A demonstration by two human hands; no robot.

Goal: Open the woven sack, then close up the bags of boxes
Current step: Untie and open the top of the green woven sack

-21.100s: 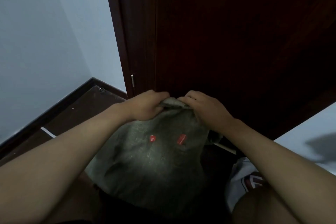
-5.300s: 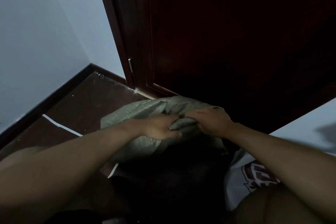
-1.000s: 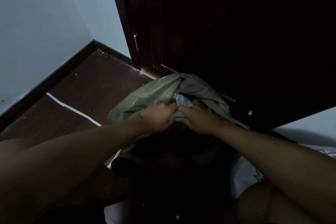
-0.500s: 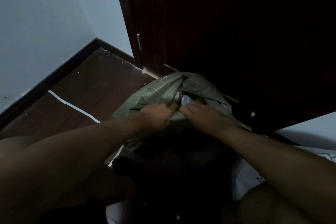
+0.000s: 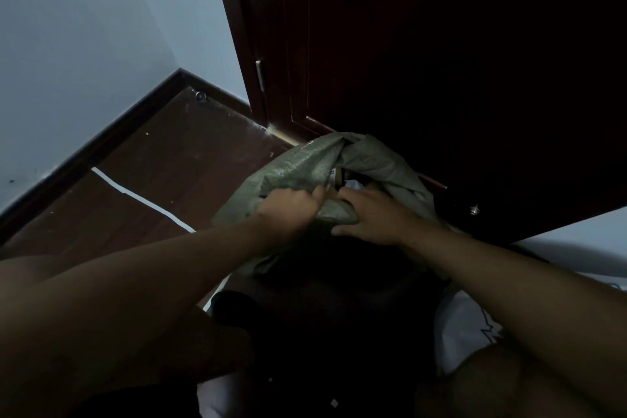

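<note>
My left hand [image 5: 288, 210] curls into the woven sack [image 5: 307, 168], bunching its coarse grey-green weave; the sack sits on the floor against the dark door [image 5: 441, 61]. I'd judge it only partly opened: something pale shows inside. My right hand [image 5: 369, 214] pinches the near rim. The bags are not yet closed.

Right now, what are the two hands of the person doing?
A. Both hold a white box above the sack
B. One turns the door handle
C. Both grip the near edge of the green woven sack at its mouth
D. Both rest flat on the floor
C: the left hand and the right hand both grip folds of the green woven sack at its open mouth.
</note>
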